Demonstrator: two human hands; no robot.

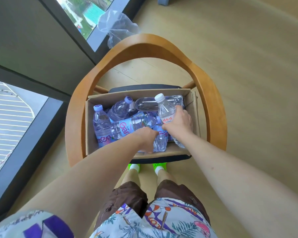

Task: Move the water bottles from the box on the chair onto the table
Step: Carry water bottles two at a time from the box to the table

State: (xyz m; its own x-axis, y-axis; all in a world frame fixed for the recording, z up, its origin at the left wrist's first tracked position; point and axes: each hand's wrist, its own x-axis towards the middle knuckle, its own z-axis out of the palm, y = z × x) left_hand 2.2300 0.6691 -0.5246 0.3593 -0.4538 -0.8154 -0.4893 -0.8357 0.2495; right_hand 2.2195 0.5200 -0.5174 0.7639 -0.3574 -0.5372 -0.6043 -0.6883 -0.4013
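- The right hand point(178, 121) holds a white-capped bottle point(165, 110) upright, fingers point(179, 107) wrapped around its labelled middle, cap above them.
- The left hand point(149, 137) reaches into the box point(91, 127) and its fingers curl around a small bottle point(160, 141) lying near the front wall, just below the right hand's fingers.
- A purple-labelled bottle point(131, 127) lies on its side just left of the left hand's fingers; more bottles are heaped behind and to the left, some upright with purple caps.
- The box sits on the dark seat of a wooden chair point(212, 100) with a curved back.
- A clear plastic bag point(117, 26) lies on the floor beyond the chair, by the window.
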